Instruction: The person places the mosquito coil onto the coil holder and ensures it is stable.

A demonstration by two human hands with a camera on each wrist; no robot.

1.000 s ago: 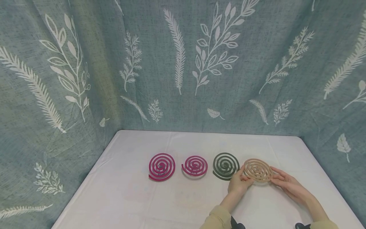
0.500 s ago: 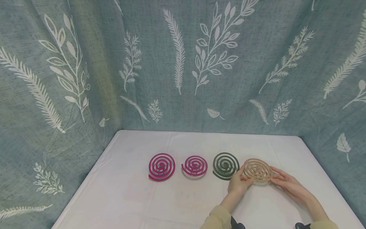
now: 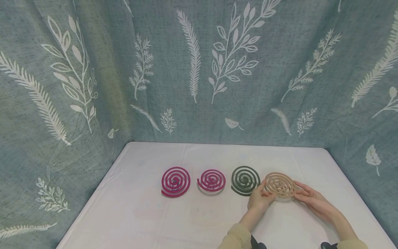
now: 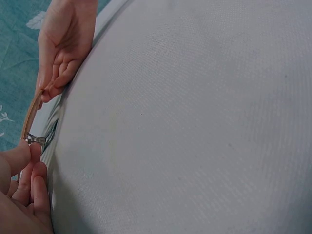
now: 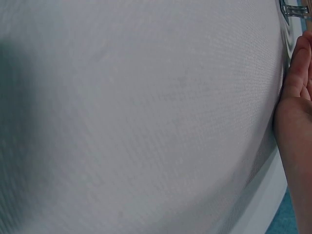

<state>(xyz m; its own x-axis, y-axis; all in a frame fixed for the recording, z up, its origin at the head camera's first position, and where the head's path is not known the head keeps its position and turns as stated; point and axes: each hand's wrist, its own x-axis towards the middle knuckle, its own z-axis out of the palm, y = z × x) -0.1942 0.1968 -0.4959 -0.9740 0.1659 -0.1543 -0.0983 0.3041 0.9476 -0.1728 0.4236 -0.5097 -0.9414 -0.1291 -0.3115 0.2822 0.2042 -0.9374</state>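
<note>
At the right end of a row, a tan mosquito coil (image 3: 280, 185) is held between both hands, slightly tilted. My left hand (image 3: 259, 201) pinches its left edge with thumb and fingers. On the opposite edge, the right hand (image 3: 315, 203) pinches it with fingertips. The left wrist view shows the coil (image 4: 30, 114) edge-on, with a small metal stand (image 4: 36, 140) at its underside near the left fingers. Just left of my left hand is a dark green coil (image 3: 245, 180), its lower right edge partly hidden by that hand.
Two magenta coils, one flat-looking (image 3: 175, 182) and one raised (image 3: 211, 180) with a shadow beneath, continue the row leftward. All are on a white-covered table (image 3: 136, 214). A blue-green leaf-patterned curtain (image 3: 192, 121) stands behind and along both sides.
</note>
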